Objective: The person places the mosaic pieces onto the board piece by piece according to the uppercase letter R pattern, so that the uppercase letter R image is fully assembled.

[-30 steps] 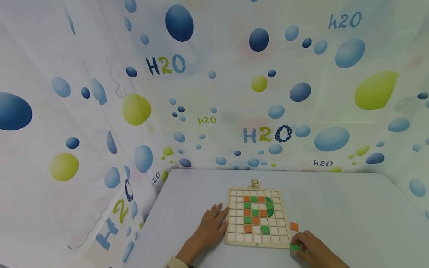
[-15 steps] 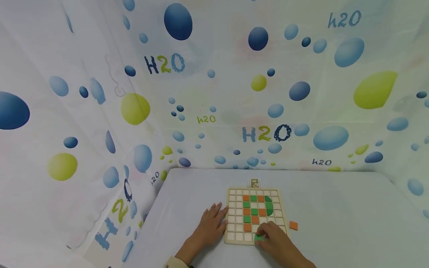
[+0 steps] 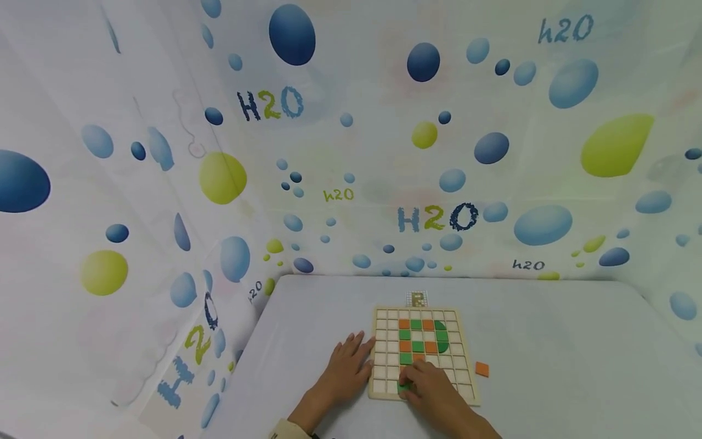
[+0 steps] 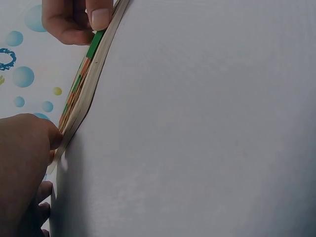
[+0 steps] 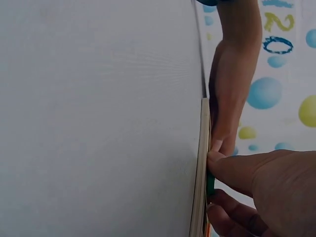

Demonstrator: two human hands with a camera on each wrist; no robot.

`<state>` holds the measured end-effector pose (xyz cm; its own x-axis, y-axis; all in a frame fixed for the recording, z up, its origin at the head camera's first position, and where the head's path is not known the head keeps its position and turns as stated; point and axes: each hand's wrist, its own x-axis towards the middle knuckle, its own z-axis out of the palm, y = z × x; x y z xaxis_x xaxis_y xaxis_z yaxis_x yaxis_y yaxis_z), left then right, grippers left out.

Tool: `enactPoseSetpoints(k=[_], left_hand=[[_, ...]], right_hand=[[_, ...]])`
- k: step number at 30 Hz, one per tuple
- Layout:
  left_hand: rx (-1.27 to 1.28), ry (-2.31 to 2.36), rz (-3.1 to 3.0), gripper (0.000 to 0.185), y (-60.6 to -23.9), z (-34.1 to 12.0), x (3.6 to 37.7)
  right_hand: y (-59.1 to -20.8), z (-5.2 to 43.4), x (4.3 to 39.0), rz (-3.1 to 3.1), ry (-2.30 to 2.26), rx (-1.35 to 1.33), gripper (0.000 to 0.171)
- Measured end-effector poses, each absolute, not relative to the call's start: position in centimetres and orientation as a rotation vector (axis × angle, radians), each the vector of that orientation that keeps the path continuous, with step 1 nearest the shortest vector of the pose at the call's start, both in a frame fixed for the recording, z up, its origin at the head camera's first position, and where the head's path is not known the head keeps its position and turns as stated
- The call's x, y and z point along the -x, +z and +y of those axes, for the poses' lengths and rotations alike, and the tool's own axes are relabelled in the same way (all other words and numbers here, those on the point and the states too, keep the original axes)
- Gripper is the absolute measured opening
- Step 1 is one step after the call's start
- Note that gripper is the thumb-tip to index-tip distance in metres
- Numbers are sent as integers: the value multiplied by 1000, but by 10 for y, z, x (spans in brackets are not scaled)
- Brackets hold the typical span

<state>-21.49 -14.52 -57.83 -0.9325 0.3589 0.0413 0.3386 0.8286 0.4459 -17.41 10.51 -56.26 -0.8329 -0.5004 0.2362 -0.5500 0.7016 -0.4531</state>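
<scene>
A wooden grid board [image 3: 465,390] lies on the white table, with orange and green tiles [image 3: 441,336] forming a letter P or R shape. Over its bottom row, my right hand [image 3: 436,396] pinches a green square tile [image 3: 403,387] between thumb and fingers. In the right wrist view this green tile [image 5: 211,183] stands on edge or tilted against the board; which, I cannot tell. My left hand [image 3: 345,369] rests flat at the board's left side, fingers spread and touching its edge. The right hand covers part of the lower tiles.
One loose orange square tile [image 3: 482,369] lies on the table right of the board. A small pattern card [image 3: 417,298] sits behind the board's far edge. White sheets printed with blue and green drops [image 3: 543,225] hang behind and at the left.
My right hand has carried the green tile from beside the board's lower right corner leftward to the bottom row. The left hand stays in place.
</scene>
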Motion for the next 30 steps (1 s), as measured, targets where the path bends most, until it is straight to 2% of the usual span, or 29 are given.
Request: enactPoseSetpoints(k=[12, 30], left_hand=[[-556, 696, 2971, 53, -578, -144, 215], [-575, 729, 2961, 53, -578, -145, 216]], right_hand=[[-556, 108, 168, -2891, 776, -812, 13], [-558, 106, 169, -2858, 846, -823, 18]])
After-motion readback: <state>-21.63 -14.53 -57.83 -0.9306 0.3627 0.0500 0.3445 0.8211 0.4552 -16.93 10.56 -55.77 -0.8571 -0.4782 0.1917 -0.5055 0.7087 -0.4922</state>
